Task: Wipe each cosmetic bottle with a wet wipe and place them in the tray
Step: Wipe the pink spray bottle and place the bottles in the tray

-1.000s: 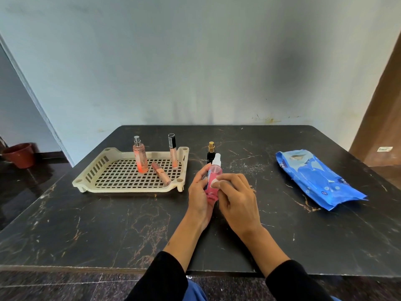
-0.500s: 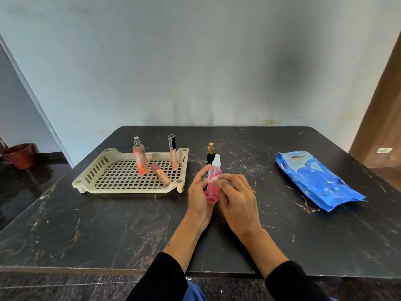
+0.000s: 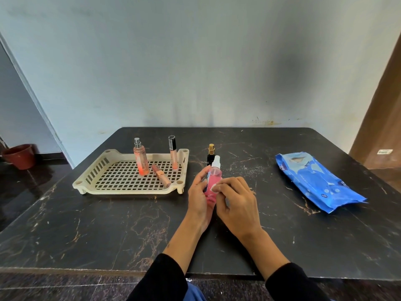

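Head view: left hand (image 3: pixel 198 193) grips pink bottle (image 3: pixel 213 181); right hand (image 3: pixel 236 199) presses wipe (image 3: pixel 213 187).

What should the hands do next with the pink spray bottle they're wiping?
Probably finish the wipe, then carry it left into the tray. The left hand grips the pink spray bottle upright while the right hand presses a small white wipe on its side. The cream tray already holds three items with open grid free; the black bottle still waits on the table.

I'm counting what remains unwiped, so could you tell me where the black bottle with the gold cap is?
The black bottle stands on the table just right of the tray, directly behind the pink spray bottle.
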